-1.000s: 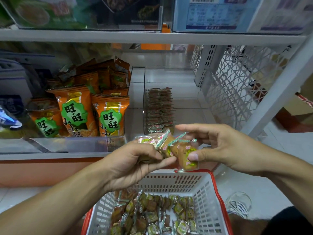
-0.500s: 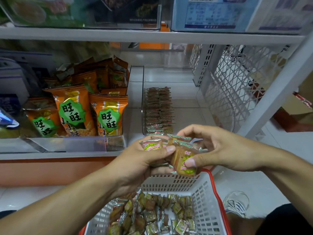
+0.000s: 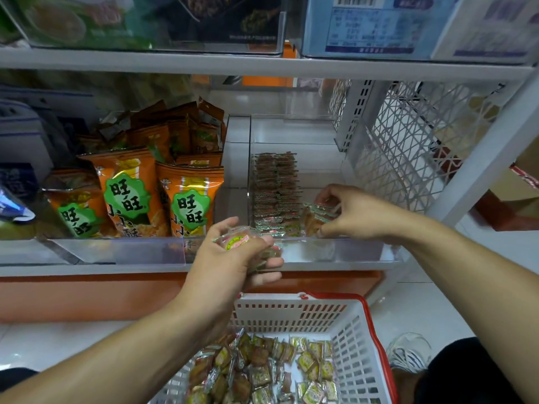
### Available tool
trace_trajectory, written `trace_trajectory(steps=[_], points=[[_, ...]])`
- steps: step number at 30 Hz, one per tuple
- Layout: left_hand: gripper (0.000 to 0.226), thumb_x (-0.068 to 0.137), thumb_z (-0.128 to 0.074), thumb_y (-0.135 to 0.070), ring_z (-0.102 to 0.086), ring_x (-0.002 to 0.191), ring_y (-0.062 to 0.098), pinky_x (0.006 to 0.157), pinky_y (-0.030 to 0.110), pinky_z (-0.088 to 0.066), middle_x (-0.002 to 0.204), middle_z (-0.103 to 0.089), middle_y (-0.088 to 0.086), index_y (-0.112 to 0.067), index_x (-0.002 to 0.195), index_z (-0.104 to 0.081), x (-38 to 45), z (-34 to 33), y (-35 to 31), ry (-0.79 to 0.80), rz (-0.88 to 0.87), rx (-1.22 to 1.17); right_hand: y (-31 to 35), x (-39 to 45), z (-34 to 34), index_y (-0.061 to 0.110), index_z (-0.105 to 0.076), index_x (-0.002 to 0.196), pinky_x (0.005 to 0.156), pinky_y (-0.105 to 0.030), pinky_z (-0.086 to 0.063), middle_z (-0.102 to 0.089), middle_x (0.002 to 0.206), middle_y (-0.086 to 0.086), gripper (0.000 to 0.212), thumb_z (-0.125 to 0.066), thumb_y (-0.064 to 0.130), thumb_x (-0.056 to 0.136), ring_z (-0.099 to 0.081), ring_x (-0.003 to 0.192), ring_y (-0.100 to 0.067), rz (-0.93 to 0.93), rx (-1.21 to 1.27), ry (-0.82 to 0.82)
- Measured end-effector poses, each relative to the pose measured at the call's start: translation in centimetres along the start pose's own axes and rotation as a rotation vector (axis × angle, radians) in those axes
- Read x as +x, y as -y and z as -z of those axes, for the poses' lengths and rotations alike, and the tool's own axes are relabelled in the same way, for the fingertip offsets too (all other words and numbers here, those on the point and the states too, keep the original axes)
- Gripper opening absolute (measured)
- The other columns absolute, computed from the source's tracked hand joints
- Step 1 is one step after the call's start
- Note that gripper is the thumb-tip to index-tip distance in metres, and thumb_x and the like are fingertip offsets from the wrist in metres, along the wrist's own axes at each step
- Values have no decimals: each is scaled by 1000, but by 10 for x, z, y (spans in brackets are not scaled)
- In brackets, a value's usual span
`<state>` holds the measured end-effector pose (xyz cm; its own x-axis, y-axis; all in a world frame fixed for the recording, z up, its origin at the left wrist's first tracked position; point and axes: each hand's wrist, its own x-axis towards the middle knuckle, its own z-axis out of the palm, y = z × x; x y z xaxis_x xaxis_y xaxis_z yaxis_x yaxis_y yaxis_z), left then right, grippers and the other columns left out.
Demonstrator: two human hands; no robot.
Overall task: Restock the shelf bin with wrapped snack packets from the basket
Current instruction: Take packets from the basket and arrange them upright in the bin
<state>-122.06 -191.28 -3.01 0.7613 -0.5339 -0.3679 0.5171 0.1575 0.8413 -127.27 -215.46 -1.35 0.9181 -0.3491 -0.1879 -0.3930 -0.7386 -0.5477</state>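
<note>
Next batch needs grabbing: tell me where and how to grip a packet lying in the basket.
Come from above into the open-topped basket. Pinch a loose packet across its flat faces or by a crimped edge; those at the heap's right edge lie apart, so one lifts cleanly.

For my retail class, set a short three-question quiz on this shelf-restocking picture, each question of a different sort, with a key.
1. True or false: the right hand holds snack packets inside the clear shelf bin.
2. Multiple choice: where is the left hand with its packets?
A. deep in the basket
B. in front of the shelf edge, above the basket
C. on the upper shelf
3. Fill in: the orange snack bags stand to the ____ of the row of packets already in the bin.

Key: 1 true; 2 B; 3 left. The white basket with the red rim sits below the shelf, with many packets in it.
</note>
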Motion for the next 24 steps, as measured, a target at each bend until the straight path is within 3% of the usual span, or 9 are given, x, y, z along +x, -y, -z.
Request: trace_trajectory(steps=[5, 8, 10, 15, 19, 21, 24], points=[[57, 86, -77, -6, -78, 85, 36, 59, 32, -62, 94, -79, 14, -24, 132, -50, 6, 1, -3, -2, 35, 12, 7, 29, -21, 28, -65, 109, 69, -22, -50, -64, 98, 9, 43, -86, 21, 72, -63, 84, -13, -14, -95, 112], [52, 87, -77, -5, -78, 86, 37, 59, 32, -62, 98, -79, 16, -21, 130, -52, 7, -1, -2, 14, 60, 32, 7, 36, -27, 31, -66, 103, 55, -10, -44, -65, 95, 10, 41, -90, 25, 70, -57, 74, -4, -67, -28, 181], [49, 88, -77, -5, -78, 85, 36, 58, 32, -62, 102, -78, 18, -20, 129, -53, 8, -1, -1, 17, 76, 36, 5, 37, -26, 31, -67, 101, 61, -12, -46, -68, 99, 8, 36, -89, 30, 73, -60, 77, -4, -100, 59, 221], [50, 88, -78, -12, -78, 84, 35, 57, 32, -62, 100, -77, 19, -12, 132, -53, 10, -1, -1, 12, 77, 32, 0, 37, -21, 18, -66, 104, 83, -34, -56, -70, 97, -1, 8, -67, 23, 97, -66, 95, -21, -238, 312, 269], [48, 92, -70, -41, -78, 77, 31, 55, 31, -61, 92, -77, 15, -9, 125, -56, 9, -3, -5, 20, 82, 34, 8, 32, -24, 20, -70, 117, 71, -21, -48, -70, 102, 6, 20, -61, 27, 100, -64, 90, -11, -175, 139, 318], [49, 95, -57, -56, -77, 72, 28, 51, 30, -59, 91, -78, 15, -11, 117, -59, 7, -2, -7, 15, 78, 30, 13, 27, -19, 23, -71, 116, 68, -23, -50, -72, 103, 6, 23, -63, 34, 98, -67, 87, -12, -147, 11, 240], [58, 94, -45, -67, -73, 61, 23, 43, 27, -53, 89, -78, 15, -16, 119, -58, 1, 0, -10, -19, 48, 16, 23, 14, -8, 23, -73, 104, 78, -35, -57, -75, 97, 2, 22, -67, 41, 92, -71, 85, -19, -27, -11, -80]])
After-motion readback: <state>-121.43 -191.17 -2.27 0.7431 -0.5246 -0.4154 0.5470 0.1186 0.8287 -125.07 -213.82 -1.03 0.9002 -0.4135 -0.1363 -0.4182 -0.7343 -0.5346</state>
